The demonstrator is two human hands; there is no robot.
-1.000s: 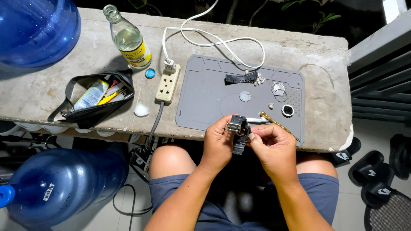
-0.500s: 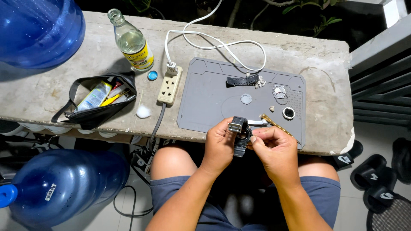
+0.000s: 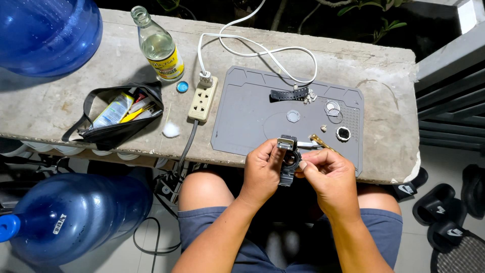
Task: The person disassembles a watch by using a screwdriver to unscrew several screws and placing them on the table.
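Your left hand [image 3: 262,167] grips a dark watch [image 3: 289,162] from its 9 o'clock side, fingers curled around the case and strap. Your right hand [image 3: 326,174] meets it from 3 o'clock, thumb and forefinger pinched together at the case edge. The watch sits at the near edge of the table [image 3: 389,101], over your lap, strap hanging down.

Just past the hands, at 12 o'clock, lies a grey mat [image 3: 252,111]. On it: a brass-tipped tool [image 3: 319,142] just beyond your right hand, a small dark ring [image 3: 343,133] at 1 o'clock, a round clear part [image 3: 293,116], two thin rings [image 3: 332,107], and a loose black strap [image 3: 289,94] at the far side.

At 10 o'clock of the mat, a power strip [image 3: 203,99] with a white cord [image 3: 252,48] looping away. Further to 9 o'clock, a cotton wad [image 3: 171,130], an open black pouch [image 3: 118,121], a blue cap [image 3: 182,86] and a glass bottle [image 3: 157,45].

Blue water jugs: one on the floor at 8 o'clock [image 3: 70,212], one at far 10 o'clock [image 3: 48,33]. Sandals [image 3: 449,212] lie at 4 o'clock.
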